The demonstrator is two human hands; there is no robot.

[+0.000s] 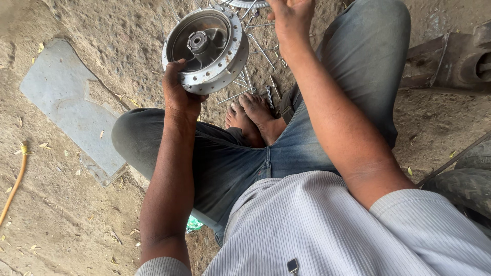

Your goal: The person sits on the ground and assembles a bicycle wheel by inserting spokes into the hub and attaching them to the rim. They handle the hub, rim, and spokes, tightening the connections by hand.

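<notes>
Grey metal, left grip: left hand (179, 92) clasps the lower rim of a wheel hub (207, 46); thumb over the flange edge, fingers behind it, hidden.
Hub position: held off the ground, tilted, open drum face toward the camera; above the left knee, at the upper middle of the view.
Hub detail: round silver drum, dark inside, axle boss at the centre; flange drilled with a ring of small holes.
Right grip: right hand (291, 18) raised at the top edge of the view, just right of the hub; fingers cut off by the frame, cannot tell whether clenched or released, nor whether it grasps anything.
Spokes: thin metal spokes (255, 48) lie loose and crossed on the ground behind and below the hub, between hub and right forearm.
Rim: curved piece of bright rim (245, 3) at the top edge, mostly out of view.
Posture: person seated cross-legged on the ground, bare feet (253, 115) tucked together below the hub; blue jeans, pale ribbed shirt.
Ground: bare packed dirt (66, 204) with scattered dry leaves.
Left surroundings: flat grey slab (61, 97) set in the dirt; yellow hose (15, 184) at the far left edge.
Right surroundings: rusty metal part (450, 61) upper right; dark knobbly tyre (465, 184) at the right edge.
</notes>
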